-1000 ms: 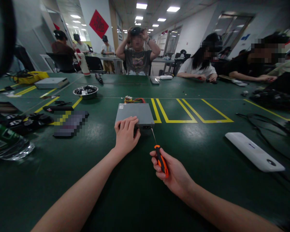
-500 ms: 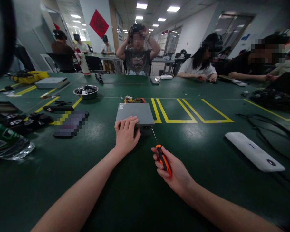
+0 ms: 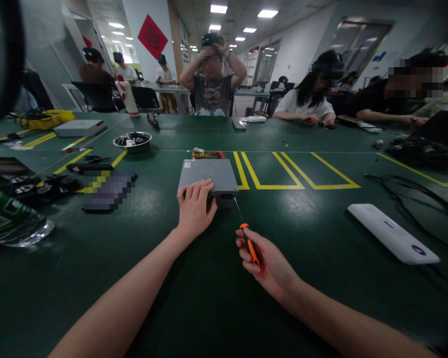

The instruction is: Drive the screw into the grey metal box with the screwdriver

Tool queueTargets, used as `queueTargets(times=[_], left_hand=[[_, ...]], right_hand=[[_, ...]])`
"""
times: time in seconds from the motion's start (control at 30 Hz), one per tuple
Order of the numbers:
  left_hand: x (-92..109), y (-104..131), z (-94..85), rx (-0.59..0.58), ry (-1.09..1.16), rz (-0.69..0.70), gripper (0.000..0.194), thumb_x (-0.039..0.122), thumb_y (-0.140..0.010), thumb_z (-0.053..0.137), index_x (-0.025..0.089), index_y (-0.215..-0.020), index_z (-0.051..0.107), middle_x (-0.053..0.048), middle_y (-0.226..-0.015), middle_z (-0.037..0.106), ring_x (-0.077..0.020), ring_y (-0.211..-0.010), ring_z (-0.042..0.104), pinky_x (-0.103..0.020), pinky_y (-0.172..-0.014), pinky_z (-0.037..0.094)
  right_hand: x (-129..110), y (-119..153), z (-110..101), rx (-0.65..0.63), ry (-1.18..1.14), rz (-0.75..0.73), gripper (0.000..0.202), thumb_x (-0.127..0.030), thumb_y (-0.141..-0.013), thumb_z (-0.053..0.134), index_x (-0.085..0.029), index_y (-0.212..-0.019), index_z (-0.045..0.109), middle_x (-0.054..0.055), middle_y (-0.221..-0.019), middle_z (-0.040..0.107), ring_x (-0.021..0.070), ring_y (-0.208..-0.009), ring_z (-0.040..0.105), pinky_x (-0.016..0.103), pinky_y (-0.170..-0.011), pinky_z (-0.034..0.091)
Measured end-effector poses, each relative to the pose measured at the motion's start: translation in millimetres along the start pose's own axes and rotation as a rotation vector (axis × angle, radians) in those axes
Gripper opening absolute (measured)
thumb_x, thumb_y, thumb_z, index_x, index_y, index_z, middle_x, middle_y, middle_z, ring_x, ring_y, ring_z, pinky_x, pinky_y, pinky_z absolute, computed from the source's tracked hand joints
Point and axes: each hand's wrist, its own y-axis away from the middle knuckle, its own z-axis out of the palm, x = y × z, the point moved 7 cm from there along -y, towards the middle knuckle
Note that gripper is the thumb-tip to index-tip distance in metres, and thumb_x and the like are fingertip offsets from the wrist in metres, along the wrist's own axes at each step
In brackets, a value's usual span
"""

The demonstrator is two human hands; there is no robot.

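A grey metal computer power supply (image 3: 212,173) lies on the green table in front of me, its socket side facing me. Colored cables (image 3: 209,154) bunch behind it. My left hand (image 3: 194,206) grips its near left edge, fingers flat over the top and thumb down against the front side. In my right hand (image 3: 263,258), fingers are wrapped round the orange and black handle of a screwdriver (image 3: 252,248). Its thin shaft points up and away, the tip touching the front face near the right corner. Any screw there is too small to make out.
On the left are a dark phone (image 3: 110,190), a plastic bottle (image 3: 11,219) and a metal bowl (image 3: 132,142) of small parts. A white oblong device (image 3: 392,232) and black cables (image 3: 406,191) lie at right. Several people sit beyond the table.
The screwdriver handle has turned a little in my right hand, showing more orange, while its tip stays at the same corner. My left hand and the power supply have not moved.
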Motion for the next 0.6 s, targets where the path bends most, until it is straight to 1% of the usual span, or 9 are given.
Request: queueTargets(times=[0.07, 0.1, 0.17, 0.27, 0.37, 0.43, 0.47, 0.53, 0.6], left_hand=[[-0.3, 0.1, 0.3, 0.003, -0.001, 0.002, 0.031, 0.022, -0.081, 0.050, 0.022, -0.111, 0.047, -0.005, -0.122, 0.055, -0.0229, -0.113, 0.046, -0.042, -0.096, 0.025], [-0.3, 0.2, 0.4, 0.004, -0.002, 0.003, 0.031, 0.022, -0.081, 0.050, 0.022, -0.111, 0.047, -0.005, -0.122, 0.055, -0.0229, -0.113, 0.046, -0.042, -0.096, 0.025], [-0.2, 0.2, 0.4, 0.004, -0.004, 0.004, 0.031, 0.022, -0.081, 0.050, 0.022, -0.111, 0.047, -0.005, -0.123, 0.055, -0.0230, -0.114, 0.046, -0.042, -0.096, 0.025], [0.1, 0.1, 0.4, 0.002, -0.002, 0.003, 0.032, 0.022, -0.080, 0.050, 0.022, -0.112, 0.047, -0.005, -0.123, 0.055, -0.0230, -0.114, 0.045, -0.042, -0.096, 0.025], [0.3, 0.2, 0.3, 0.003, -0.002, 0.004, 0.032, 0.021, -0.080, 0.051, 0.022, -0.112, 0.046, -0.005, -0.123, 0.055, -0.0229, -0.115, 0.045, -0.042, -0.096, 0.025], [0.3, 0.3, 0.4, 0.002, -0.005, 0.007, 0.032, 0.021, -0.080, 0.050, 0.022, -0.112, 0.046, -0.005, -0.123, 0.054, -0.0228, -0.115, 0.045, -0.042, -0.096, 0.024], [0.3, 0.4, 0.6, 0.002, -0.006, 0.008, 0.032, 0.021, -0.080, 0.050, 0.022, -0.112, 0.046, -0.005, -0.123, 0.054, -0.0228, -0.115, 0.045, -0.042, -0.096, 0.024], [0.2, 0.5, 0.8, 0.001, -0.006, 0.011, 0.032, 0.022, -0.081, 0.050, 0.022, -0.112, 0.046, -0.006, -0.123, 0.054, -0.0228, -0.115, 0.045, -0.042, -0.096, 0.024], [0.0, 0.5, 0.9, 0.000, -0.005, 0.011, 0.031, 0.022, -0.081, 0.050, 0.022, -0.112, 0.046, -0.006, -0.123, 0.054, -0.0229, -0.115, 0.045, -0.042, -0.096, 0.024]], right_hand=[[-3.1, 0.4, 0.3, -0.007, 0.018, -0.047, 0.016, -0.025, -0.069, 0.067, -0.016, -0.074, 0.054, -0.001, -0.067, 0.052, 0.0030, -0.046, 0.040, 0.012, -0.034, 0.021], [-3.7, 0.6, 0.3, -0.010, 0.020, -0.055, 0.017, -0.024, -0.069, 0.068, -0.016, -0.072, 0.053, -0.002, -0.067, 0.052, 0.0030, -0.046, 0.040, 0.012, -0.034, 0.021], [-3.0, 0.4, -0.2, -0.011, 0.018, -0.039, 0.016, -0.028, -0.072, 0.064, -0.016, -0.072, 0.054, -0.001, -0.066, 0.051, 0.0033, -0.047, 0.040, 0.012, -0.034, 0.022], [0.1, -0.7, -1.3, -0.015, 0.027, 0.010, 0.021, -0.035, -0.081, 0.053, -0.014, -0.079, 0.058, 0.000, -0.067, 0.049, 0.0043, -0.049, 0.041, 0.013, -0.036, 0.025], [-2.4, 0.0, -3.2, 0.016, 0.061, -0.026, 0.024, -0.035, -0.085, 0.047, -0.015, -0.091, 0.058, 0.001, -0.071, 0.049, 0.0051, -0.052, 0.043, 0.014, -0.036, 0.025], [-6.2, 2.6, -3.5, 0.048, 0.138, -0.078, 0.020, -0.031, -0.082, 0.052, -0.017, -0.096, 0.055, 0.000, -0.075, 0.048, 0.0049, -0.053, 0.043, 0.014, -0.037, 0.026], [-8.4, 4.4, -2.8, 0.057, 0.200, -0.107, 0.022, -0.028, -0.079, 0.056, -0.018, -0.098, 0.052, -0.001, -0.077, 0.048, 0.0044, -0.052, 0.043, 0.015, -0.038, 0.028], [-11.9, 7.5, -0.5, 0.062, 0.343, -0.156, 0.034, -0.019, -0.073, 0.062, -0.020, -0.103, 0.048, -0.002, -0.082, 0.048, 0.0033, -0.051, 0.042, 0.016, -0.041, 0.031], [-14.6, 8.5, 0.8, 0.051, 0.448, -0.195, 0.040, -0.013, -0.070, 0.062, -0.022, -0.105, 0.045, -0.003, -0.086, 0.048, 0.0024, -0.049, 0.041, 0.018, -0.042, 0.033]])
